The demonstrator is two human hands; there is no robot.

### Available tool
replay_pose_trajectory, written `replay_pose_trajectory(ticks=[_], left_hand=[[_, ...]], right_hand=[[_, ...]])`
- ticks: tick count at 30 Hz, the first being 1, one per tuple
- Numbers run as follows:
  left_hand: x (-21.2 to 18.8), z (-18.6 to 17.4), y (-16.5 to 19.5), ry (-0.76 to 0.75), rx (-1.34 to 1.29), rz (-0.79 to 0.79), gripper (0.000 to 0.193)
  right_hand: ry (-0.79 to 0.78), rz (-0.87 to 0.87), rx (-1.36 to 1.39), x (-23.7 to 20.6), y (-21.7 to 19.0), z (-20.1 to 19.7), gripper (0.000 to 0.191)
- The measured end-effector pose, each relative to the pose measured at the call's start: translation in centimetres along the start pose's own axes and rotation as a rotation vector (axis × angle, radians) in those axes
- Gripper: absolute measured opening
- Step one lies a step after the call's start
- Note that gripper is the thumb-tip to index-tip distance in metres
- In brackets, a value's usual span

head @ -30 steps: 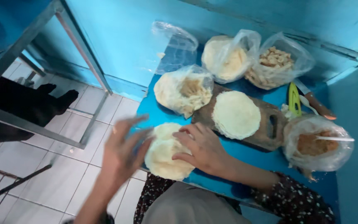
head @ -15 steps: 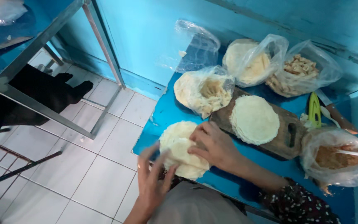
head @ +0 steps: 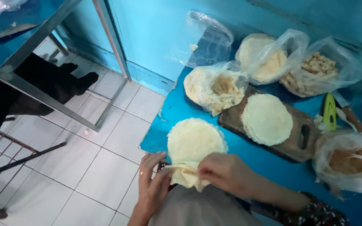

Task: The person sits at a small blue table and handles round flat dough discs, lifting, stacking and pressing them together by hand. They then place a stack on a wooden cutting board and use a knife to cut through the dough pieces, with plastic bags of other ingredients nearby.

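A stack of pale round wrappers [head: 193, 140] lies on the blue table [head: 248, 159] near its front left corner. One thin wrapper sheet [head: 184, 173] is lifted and folded at the stack's near edge. My left hand [head: 152, 184] pinches that sheet from the left. My right hand [head: 223, 172] grips it from the right, resting over the stack's near rim. A second stack of round wrappers [head: 267, 119] sits on a dark wooden cutting board [head: 292, 140] further right.
Several plastic bags hold food: one with flat pieces [head: 214, 88], one with pale rounds [head: 267, 58], one with fried strips [head: 321, 71], one with brown filling and a spoon [head: 348, 161]. A green peeler [head: 329, 111] lies by the board. Left: tiled floor [head: 89, 167], metal table frame [head: 51, 98].
My left hand has come in from the floor side onto the stack's near edge. Both hands now hold a lifted, folded sheet. The view has shifted left.
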State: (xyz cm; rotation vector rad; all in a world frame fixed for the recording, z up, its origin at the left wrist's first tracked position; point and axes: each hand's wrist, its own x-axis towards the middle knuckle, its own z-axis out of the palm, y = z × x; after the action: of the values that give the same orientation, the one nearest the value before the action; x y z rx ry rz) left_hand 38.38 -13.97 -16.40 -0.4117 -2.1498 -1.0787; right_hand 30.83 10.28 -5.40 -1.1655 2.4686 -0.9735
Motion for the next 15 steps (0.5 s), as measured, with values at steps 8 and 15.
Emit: replay_pose_trajectory(ticks=[8, 15], left_hand=[[1.3, 0.6, 1.6, 0.011, -0.009, -0.054, 0.031], [4.0, -0.3, 2.7, -0.013, -0.209, -0.134, 0.024]], right_hand=[[0.189, -0.278, -0.207, 1.4, -0.6, 0.1, 0.035], [0.167, 0.338, 0.375, 0.8, 2.6, -1.0, 0.016]])
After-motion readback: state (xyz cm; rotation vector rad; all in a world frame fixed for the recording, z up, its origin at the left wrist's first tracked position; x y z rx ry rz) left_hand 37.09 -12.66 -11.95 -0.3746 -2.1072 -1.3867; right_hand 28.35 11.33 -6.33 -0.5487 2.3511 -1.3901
